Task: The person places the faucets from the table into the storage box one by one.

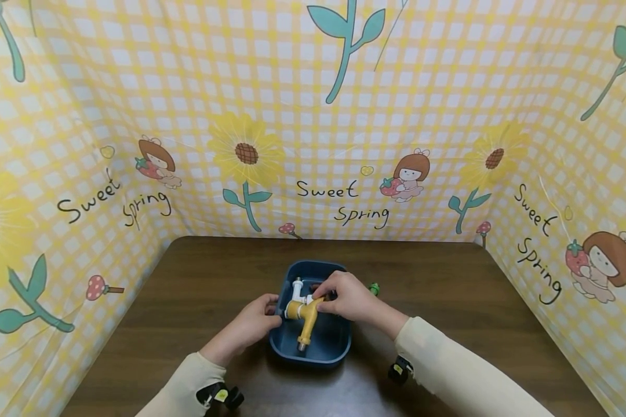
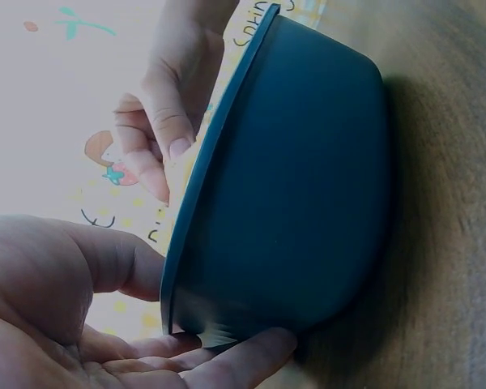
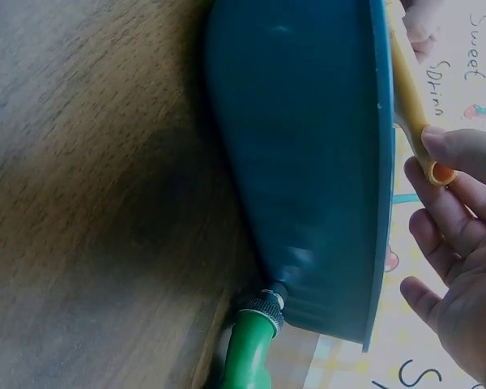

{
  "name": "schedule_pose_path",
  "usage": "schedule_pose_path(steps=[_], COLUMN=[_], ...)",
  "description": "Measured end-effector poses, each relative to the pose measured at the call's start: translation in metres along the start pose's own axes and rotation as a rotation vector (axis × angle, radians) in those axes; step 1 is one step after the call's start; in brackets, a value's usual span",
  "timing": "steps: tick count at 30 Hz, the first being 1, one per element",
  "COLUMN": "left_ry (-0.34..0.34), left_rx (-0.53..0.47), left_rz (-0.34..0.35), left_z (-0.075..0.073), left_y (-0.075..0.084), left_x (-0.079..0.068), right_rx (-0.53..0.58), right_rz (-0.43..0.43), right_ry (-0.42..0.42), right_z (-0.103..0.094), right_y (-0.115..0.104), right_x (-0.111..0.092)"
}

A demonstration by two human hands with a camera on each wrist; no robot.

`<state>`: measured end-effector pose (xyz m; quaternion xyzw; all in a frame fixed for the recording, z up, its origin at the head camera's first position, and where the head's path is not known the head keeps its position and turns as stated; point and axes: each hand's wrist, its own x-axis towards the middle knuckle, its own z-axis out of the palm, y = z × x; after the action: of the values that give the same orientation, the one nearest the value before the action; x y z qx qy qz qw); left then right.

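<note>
A yellow plastic tap [image 1: 306, 327] lies tilted over a dark blue basin [image 1: 339, 359], its threaded end down inside. My right hand [image 1: 349, 294] pinches the tap's upper branch between thumb and fingers; the right wrist view shows the hollow round end of the yellow piece [image 3: 409, 89] at my fingertips. My left hand [image 1: 253, 321] holds the basin's left side, thumb at the rim and fingers against the outer wall, as the left wrist view shows. A white tap [image 1: 296, 288] is in the basin behind the yellow one. A dark reddish piece there is mostly hidden by my right hand.
Right behind the basin, a green tap [image 1: 374, 288] with a dark threaded collar lies on the brown wooden table [image 1: 214, 278]. Yellow checked cloth [image 1: 313, 139] with printed flowers walls off the table's back and both sides.
</note>
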<state>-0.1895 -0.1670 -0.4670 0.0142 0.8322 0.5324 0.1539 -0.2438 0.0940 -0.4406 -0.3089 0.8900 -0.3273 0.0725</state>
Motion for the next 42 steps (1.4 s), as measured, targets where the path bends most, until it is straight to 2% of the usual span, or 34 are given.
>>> schedule_pose_path(steps=[11,17,22,31,42], left_ry=[0.0,-0.006,-0.006,-0.012,-0.005], left_rx=[0.008,0.016,0.019,0.003,0.02], left_rz=[-0.005,-0.003,-0.003,0.001,0.003], left_z=[0.0,-0.001,-0.001,-0.001,-0.001], left_y=[0.001,0.0,-0.001,-0.001,-0.001], left_x=[0.0,0.001,0.002,0.001,0.001], right_rx=[-0.075,-0.072,-0.069,-0.141,-0.18], right_rz=[-0.062,-0.084,-0.079,-0.085,-0.046], right_ry=[-0.051,-0.072,-0.084,-0.105,-0.139], right_z=[0.003,0.006,0.008,0.009,0.014], right_y=[-0.003,-0.007,-0.008,-0.011,-0.012], right_x=[0.005,0.006,0.007,0.012,0.015])
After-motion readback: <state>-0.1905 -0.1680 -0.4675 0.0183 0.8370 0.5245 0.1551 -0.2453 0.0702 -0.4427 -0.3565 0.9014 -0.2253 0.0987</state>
